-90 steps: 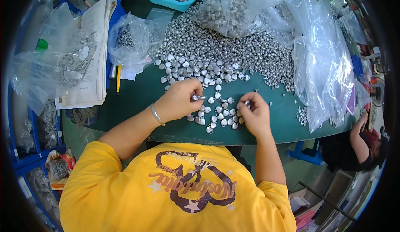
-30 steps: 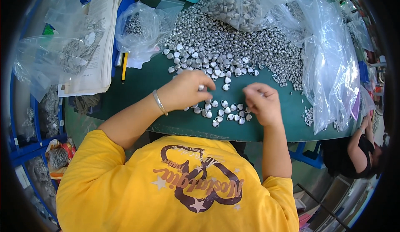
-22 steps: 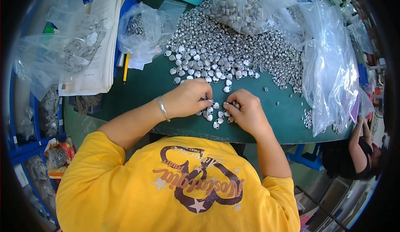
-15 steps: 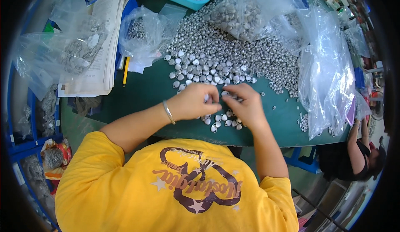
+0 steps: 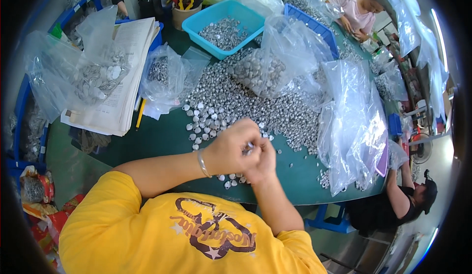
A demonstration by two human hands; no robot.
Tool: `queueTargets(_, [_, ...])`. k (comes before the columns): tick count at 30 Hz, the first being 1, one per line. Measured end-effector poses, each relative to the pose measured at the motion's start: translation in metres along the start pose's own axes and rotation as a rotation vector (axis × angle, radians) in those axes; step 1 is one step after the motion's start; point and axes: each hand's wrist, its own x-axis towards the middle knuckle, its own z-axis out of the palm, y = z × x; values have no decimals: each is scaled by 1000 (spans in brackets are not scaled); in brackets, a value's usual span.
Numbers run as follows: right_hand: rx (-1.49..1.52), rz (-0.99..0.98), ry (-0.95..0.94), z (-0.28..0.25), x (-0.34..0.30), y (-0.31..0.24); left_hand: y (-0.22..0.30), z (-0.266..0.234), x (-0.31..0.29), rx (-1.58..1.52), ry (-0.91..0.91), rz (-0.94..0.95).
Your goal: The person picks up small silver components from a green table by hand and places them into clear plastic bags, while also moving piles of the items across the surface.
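Note:
My left hand (image 5: 230, 145), with a silver bangle (image 5: 202, 164) on its wrist, is curled closed above the table. Small shiny silver metal pieces (image 5: 249, 149) show in the curl of its fingers. Pressed against it from the right is my right hand (image 5: 263, 162), its fingers bent and closed; what they hold is hidden. Beneath and in front of my wrists lie a few rounded, heart-like silver pieces (image 5: 229, 181). More loose silver pieces (image 5: 202, 124) are scattered beyond my left hand, at the edge of a large heap of small metal pieces (image 5: 290, 121).
A turquoise basin (image 5: 224, 53) of metal pieces stands behind the heap, near a pot of pliers (image 5: 186, 16). Clear plastic bags (image 5: 351, 126) lie right; papers (image 5: 129, 72) and a yellow pencil (image 5: 141, 113) lie left. Two other people sit toward the right.
My hands, slightly apart before with the right pinching near a silver piece, now meet, left fingers curled around pieces. The view has tilted up, showing more of the table's far side.

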Motion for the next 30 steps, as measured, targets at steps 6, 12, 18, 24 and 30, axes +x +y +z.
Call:
queueTargets(6, [145,-65,20,7,7,-16,11,-7,53,299,82,421])
queueTargets(12, [-226,-637,-428,90,7,-157,-3,-45,191,846,-305,370])
queueTargets(18, [-702,-418,-320,164,65,-206,0,-47,200,1383,-855,145])
queueTargets(24, [-2232,-593,-38,137,74,-164,-1,-58,172,1397,-1108,98])
queueTargets(30, [-2231,-857,-234,93,1,-138,54,-56,134,1355,-1093,76])
